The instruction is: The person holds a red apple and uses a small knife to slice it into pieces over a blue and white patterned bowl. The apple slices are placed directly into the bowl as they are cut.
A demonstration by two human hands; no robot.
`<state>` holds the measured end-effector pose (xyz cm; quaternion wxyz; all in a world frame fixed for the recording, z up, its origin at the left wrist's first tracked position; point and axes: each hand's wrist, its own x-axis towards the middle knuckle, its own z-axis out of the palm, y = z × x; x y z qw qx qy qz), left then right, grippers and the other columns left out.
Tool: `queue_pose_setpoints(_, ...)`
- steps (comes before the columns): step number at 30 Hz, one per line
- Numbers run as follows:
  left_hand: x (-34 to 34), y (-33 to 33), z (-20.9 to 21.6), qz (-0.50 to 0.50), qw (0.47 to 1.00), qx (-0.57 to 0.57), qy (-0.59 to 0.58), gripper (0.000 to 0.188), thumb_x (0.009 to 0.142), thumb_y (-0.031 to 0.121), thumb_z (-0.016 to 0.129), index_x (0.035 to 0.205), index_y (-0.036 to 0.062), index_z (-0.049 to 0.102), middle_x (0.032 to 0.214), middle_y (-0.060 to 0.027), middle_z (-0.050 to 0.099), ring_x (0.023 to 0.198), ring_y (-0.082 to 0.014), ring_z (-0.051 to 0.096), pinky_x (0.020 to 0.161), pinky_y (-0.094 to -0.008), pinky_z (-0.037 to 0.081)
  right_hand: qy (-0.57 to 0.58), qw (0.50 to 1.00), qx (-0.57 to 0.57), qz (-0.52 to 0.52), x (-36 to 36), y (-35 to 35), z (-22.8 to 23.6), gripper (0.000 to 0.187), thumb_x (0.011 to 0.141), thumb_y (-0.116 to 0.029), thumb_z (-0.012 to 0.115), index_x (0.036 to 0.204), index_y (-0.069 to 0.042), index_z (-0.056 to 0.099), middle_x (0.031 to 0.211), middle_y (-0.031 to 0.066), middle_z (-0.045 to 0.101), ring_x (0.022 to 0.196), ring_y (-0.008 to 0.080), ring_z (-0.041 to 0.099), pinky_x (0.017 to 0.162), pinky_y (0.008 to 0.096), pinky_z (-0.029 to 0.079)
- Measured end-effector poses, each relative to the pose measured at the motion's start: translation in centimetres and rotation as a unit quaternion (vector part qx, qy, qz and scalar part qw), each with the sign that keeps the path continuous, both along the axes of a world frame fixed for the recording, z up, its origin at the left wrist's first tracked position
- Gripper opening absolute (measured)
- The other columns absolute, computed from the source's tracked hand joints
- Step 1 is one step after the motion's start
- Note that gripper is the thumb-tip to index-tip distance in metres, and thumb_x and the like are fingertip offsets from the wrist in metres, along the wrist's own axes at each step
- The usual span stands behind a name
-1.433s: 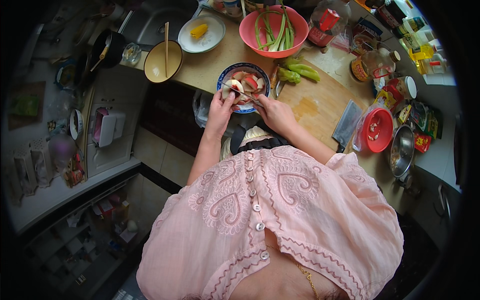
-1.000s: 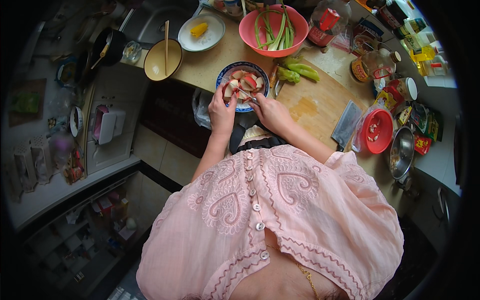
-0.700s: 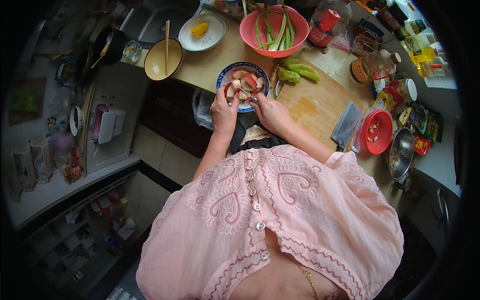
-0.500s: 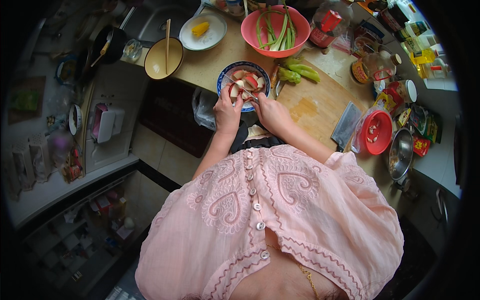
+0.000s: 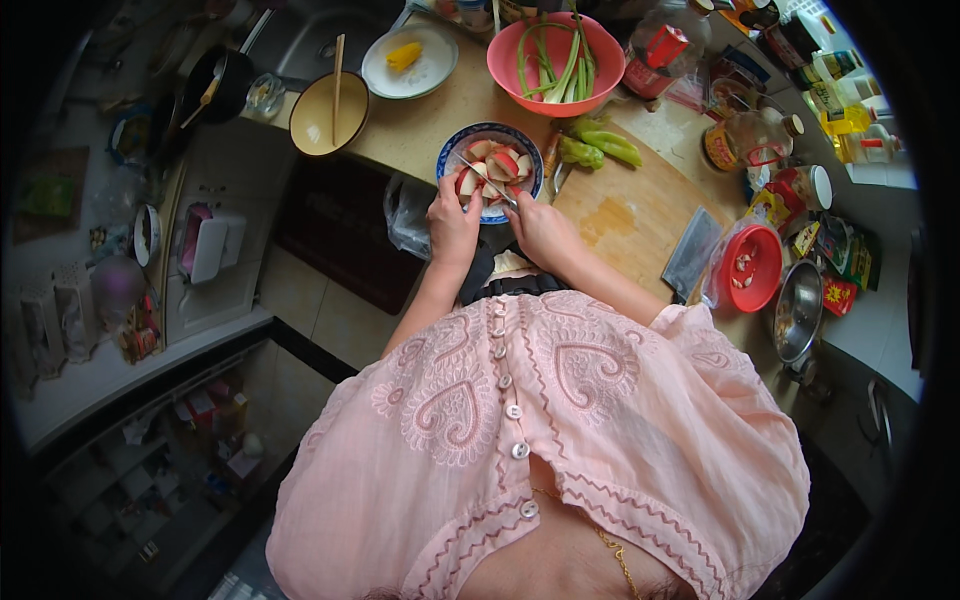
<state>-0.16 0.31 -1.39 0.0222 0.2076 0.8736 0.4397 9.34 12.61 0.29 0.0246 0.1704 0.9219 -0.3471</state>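
left hand [image 5: 452, 222] grasping a pale chunk over the near rim of a round blue-patterned bowl [image 5: 447, 160] of red-skinned pieces, right hand [image 5: 540, 228] clenched on a thin metal knife [image 5: 487, 181], beside a smooth wooden board [image 5: 640, 215].

Bare cutting board [image 5: 640, 215] lies open to the right of my right hand [image 5: 540, 228]; the cleaver [image 5: 692, 255] and red lid [image 5: 752, 268] bound its far side; green peppers [image 5: 592, 148] and the pink bowl [image 5: 556, 62] crowd beyond the plate [image 5: 448, 158]; bare counter [image 5: 415, 135] sits left.
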Motion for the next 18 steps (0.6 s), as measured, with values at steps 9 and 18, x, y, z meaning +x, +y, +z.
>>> queue_pose_setpoints(9,0.1,0.3,0.4,-0.005,1.0,0.007,0.009,0.03,0.079,0.007,0.067,0.104,0.0004,0.052,0.097,-0.0215,0.065,0.087,-0.0387,0.064,0.073,-0.0425,0.052,-0.019,1.0,0.0,-0.006,-0.2,0.1,0.4,0.027,0.094,-0.029,0.048,0.095,-0.002,0.046,0.076,0.0257,0.063,0.074,0.0444,0.061,0.063,0.0526,0.049)
queue_pose_setpoints(18,-0.2,0.2,-0.2,-0.002,1.0,0.005,-0.009,0.033,0.078,0.009,0.068,0.105,0.0002,0.052,0.094,-0.0217,0.065,0.086,-0.0385,0.064,0.073,-0.0431,0.051,-0.001,1.0,0.005,-0.014,-0.1,0.0,0.0,0.027,0.094,-0.028,0.049,0.094,-0.001,0.047,0.072,0.0259,0.062,0.07,0.0442,0.061,0.06,0.0512,0.049)
